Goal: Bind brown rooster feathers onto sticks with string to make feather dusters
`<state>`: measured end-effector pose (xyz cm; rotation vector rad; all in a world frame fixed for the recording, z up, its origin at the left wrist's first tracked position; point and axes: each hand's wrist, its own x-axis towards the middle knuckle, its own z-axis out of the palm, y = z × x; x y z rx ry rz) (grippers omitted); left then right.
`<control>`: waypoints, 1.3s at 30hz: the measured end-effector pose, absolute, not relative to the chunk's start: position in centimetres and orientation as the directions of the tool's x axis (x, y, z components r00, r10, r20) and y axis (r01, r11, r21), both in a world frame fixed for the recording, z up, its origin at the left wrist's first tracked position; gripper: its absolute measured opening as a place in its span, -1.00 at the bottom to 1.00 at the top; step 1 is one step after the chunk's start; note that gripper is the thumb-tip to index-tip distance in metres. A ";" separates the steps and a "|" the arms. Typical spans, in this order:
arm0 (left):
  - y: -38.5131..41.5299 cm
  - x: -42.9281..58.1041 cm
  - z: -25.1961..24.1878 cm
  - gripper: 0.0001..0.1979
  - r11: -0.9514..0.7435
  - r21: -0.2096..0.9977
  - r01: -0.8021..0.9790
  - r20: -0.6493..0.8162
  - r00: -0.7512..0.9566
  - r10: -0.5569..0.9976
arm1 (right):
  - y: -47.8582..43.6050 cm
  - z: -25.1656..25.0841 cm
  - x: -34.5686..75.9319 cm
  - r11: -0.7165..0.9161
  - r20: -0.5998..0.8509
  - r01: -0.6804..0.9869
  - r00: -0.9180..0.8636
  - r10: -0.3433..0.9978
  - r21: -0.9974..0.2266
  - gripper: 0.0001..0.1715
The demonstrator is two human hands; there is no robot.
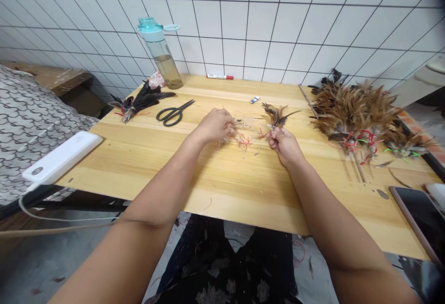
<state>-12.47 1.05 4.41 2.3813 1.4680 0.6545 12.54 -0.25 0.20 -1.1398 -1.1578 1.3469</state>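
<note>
Near the middle of the wooden table point(239, 179), my right hand point(283, 144) pinches a small bunch of brown and dark feathers point(276, 115) by its base, with the tips fanning upward. To its left, my left hand point(216, 125) reaches low over the tabletop, fingers curled and closed. Whatever they hold, if anything, is hidden. Short red thread scraps point(244, 142) and bits of feather lie between the two hands, next to my left fingertips.
Black scissors point(174, 113) and dark feathers point(141, 100) lie left, near a water bottle point(162, 56). A red marker point(219, 77) and small blue-white item point(255, 100) lie toward the tiled wall. At right are brown feather bundles point(351, 109) and a phone point(417, 218); a white power bank point(62, 156) sits far left.
</note>
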 end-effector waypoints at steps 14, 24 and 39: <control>-0.7 -6.2 2.7 -0.81 -0.704 0.270 0.657 0.618 0.442 0.650 | -1.3 0.4 10.8 -0.044 -0.037 -0.082 -0.089 0.995 -0.996 -0.42; -1.1 -6.0 3.0 -0.87 -0.541 0.391 0.744 0.735 0.101 0.670 | -1.2 0.5 10.9 -0.061 -0.068 -0.199 0.028 0.997 -0.978 -0.51; -2.6 -3.5 2.2 -0.68 -0.664 0.037 0.747 0.682 0.466 0.563 | -1.7 0.2 10.3 -0.077 -0.079 -0.062 0.018 0.997 -0.995 -0.47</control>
